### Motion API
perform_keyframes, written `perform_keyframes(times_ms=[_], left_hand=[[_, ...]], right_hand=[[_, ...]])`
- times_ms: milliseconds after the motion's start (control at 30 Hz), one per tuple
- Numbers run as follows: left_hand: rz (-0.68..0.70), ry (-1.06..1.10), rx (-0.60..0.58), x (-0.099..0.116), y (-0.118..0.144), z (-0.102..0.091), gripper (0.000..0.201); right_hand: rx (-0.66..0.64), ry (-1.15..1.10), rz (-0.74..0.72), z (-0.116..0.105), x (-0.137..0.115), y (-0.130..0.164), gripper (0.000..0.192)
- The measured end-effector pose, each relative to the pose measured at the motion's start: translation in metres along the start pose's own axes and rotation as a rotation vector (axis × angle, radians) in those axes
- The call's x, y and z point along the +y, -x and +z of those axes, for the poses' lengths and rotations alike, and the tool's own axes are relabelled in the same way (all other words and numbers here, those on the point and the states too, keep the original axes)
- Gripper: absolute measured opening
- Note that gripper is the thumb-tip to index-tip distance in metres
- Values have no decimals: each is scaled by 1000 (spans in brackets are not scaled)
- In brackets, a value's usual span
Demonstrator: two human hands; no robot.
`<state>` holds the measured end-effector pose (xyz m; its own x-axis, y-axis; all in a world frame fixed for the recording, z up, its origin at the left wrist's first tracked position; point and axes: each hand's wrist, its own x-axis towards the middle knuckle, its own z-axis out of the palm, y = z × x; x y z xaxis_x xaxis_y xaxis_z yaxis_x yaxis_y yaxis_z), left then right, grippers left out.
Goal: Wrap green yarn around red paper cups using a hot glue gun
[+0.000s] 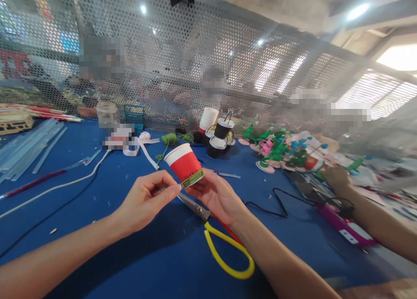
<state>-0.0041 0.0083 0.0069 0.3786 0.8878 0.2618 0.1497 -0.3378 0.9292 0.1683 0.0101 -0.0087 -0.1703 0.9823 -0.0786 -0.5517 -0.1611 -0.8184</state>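
Note:
My right hand (pixel 221 195) is closed round the lower end of a red and white paper cup (pixel 185 162). The cup leans, its white rim toward the upper left. Round its base runs a green band (pixel 193 178) that looks like wound yarn. My left hand (pixel 151 199) is closed in a pinch at the band's left end, apparently on green yarn; a strand runs from a green yarn ball (pixel 169 139) down behind this hand. Beneath my hands lie scissors (pixel 230 271) with a yellow handle; the other, red handle is partly hidden by my right wrist.
Behind stand stacked white cups (pixel 208 116) and black-and-white cups with handles (pixel 224 128). Green craft plants (pixel 275 147), a purple power strip (pixel 347 227) and another person's hand (pixel 337 179) are at right. Clear plastic strips (pixel 29 147) and a white cable (pixel 65 187) lie left, before a perforated metal screen (pixel 156 64).

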Motion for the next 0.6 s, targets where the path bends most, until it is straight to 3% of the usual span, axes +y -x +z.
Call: perform_keyframes(times_ms=[333, 600], left_hand=[[-111, 226, -18, -6, -5, 5, 26], [-235, 358, -63, -16, -7, 6, 29]], right_hand=[[-80, -143, 81, 1, -1, 4, 15], [-38, -161, 161, 3, 0, 3, 16]])
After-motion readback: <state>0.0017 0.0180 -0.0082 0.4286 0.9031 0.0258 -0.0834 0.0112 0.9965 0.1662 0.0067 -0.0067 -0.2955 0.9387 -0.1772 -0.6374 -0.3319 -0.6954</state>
